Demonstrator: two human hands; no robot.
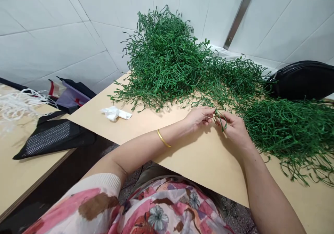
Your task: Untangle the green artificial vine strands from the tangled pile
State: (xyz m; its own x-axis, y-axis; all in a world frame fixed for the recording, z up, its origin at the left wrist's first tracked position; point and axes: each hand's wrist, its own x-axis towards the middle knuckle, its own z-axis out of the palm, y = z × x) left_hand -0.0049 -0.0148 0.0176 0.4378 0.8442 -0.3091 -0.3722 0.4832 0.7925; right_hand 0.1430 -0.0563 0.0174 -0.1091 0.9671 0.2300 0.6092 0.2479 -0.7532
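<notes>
Flowered shirt [167, 208] nearest in the head view, with a ribbed white cuff [108, 181] at the left elbow. Beyond, two bare forearms stretched over a tan table [188, 154], with a gold bangle [163, 138] around the left one, near the wrist. Left hand [200, 118] and right hand [233, 126] close together over the near part of the table, with a green sprig [221, 122] between. Sprig pinched between thumb and fingers on the right; fingertips right at the stem on the left, but impossible to say whether gripping. Just past the hands, a tall heap [167, 58] of green sprigs, merging into a lower heap [235, 75] toward the wall; beside the right forearm, another loose pile [289, 126]. Behind that pile, a black bag [305, 79]. Left of the tall heap, a crumpled tissue [114, 113]. Farther left, on a second table [28, 178], a tangle of white cord [23, 103] and a black mesh piece [49, 140]. At the back, white wall tiles [52, 14] with a metal strip [238, 20] fixed on.
</notes>
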